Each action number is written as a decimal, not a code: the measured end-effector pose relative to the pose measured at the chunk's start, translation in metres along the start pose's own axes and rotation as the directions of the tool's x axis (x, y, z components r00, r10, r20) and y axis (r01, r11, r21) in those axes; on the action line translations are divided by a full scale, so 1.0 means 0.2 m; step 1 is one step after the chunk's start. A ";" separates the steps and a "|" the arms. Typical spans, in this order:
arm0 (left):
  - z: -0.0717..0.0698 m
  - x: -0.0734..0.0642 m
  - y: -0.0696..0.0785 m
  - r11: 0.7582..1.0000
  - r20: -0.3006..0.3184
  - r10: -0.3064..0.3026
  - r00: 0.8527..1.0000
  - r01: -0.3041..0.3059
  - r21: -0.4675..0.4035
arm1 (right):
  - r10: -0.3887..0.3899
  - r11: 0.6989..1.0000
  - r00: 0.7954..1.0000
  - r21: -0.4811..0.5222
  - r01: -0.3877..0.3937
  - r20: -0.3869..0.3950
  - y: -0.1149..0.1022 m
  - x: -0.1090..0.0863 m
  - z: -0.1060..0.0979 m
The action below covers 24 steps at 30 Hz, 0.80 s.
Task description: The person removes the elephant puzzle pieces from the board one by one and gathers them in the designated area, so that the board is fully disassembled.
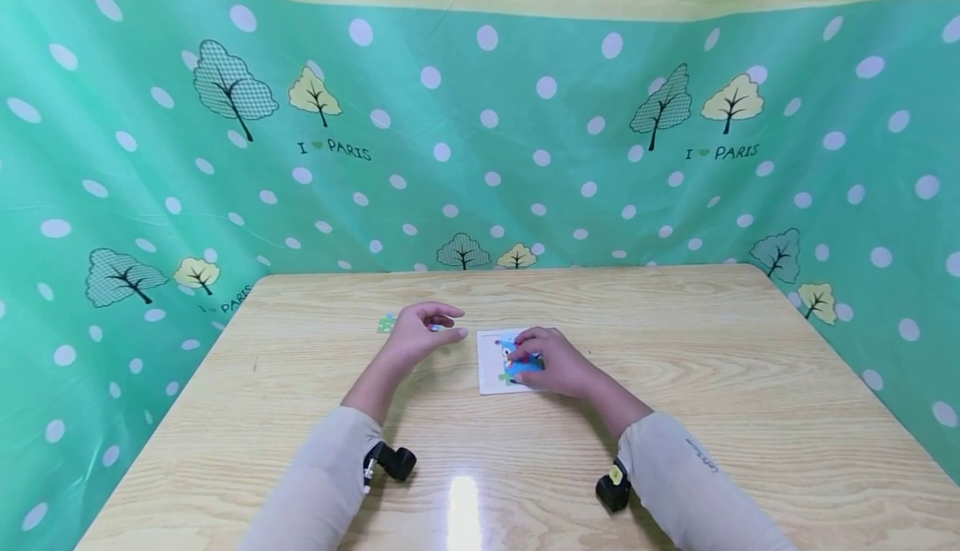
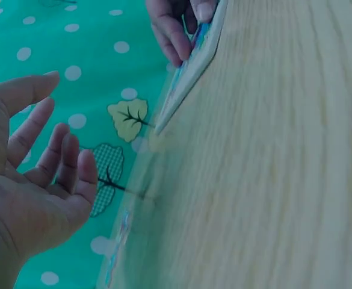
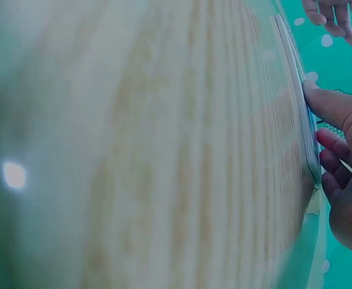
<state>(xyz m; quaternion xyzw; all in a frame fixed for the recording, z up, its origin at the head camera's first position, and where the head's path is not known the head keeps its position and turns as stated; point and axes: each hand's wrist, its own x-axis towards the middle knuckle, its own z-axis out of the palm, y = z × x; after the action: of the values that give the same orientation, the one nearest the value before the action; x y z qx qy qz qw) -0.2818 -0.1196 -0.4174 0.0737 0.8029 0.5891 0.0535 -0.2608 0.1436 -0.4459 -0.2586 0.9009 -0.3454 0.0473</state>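
A small square jigsaw puzzle board (image 1: 489, 368) with a white border lies on the table. Colourful pieces, mostly blue with some green (image 1: 506, 378), cover part of its right side. My right hand (image 1: 555, 363) is over that side, thumb and curled fingers down on a puzzle piece, mostly hidden beneath them. In the right wrist view the right thumb (image 3: 332, 105) reaches the board's surface. My left hand (image 1: 423, 334) hovers left of the board, fingers loosely bent and thumb apart, holding nothing. Behind it, a green puzzle piece (image 1: 386, 323) and another colourful piece (image 1: 435, 328) lie on the table.
The light wood-grain table (image 1: 300, 418) reaches back to a green polka-dot curtain (image 1: 517, 184) printed with trees. Black wrist cameras sit by the left sleeve (image 1: 322, 468) and the right sleeve (image 1: 690, 476).
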 end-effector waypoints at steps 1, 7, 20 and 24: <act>0.01 0.01 0.01 1.000 0.006 -0.007 1.000 0.007 0.006 | 0.002 1.000 1.000 0.001 -0.002 -0.001 0.00 0.00 0.00; 0.05 0.03 0.03 0.999 0.044 -0.032 0.999 0.031 0.017 | 0.039 0.999 0.999 0.003 -0.039 0.003 -0.01 0.01 -0.01; 0.13 0.08 0.03 0.998 0.138 -0.052 0.989 0.047 0.038 | 0.049 0.999 0.999 -0.012 -0.049 0.009 -0.01 0.02 -0.01; 0.15 0.10 0.03 0.996 0.201 -0.049 0.978 0.034 0.078 | 0.074 0.997 0.997 -0.020 -0.074 0.003 -0.02 0.04 -0.03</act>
<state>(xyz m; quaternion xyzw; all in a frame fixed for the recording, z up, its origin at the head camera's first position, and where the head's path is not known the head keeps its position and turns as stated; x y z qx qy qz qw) -0.2956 -0.0871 -0.4204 0.1185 0.8159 0.5471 0.1447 -0.2670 0.1410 -0.4377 -0.2262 0.9131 -0.3341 0.0591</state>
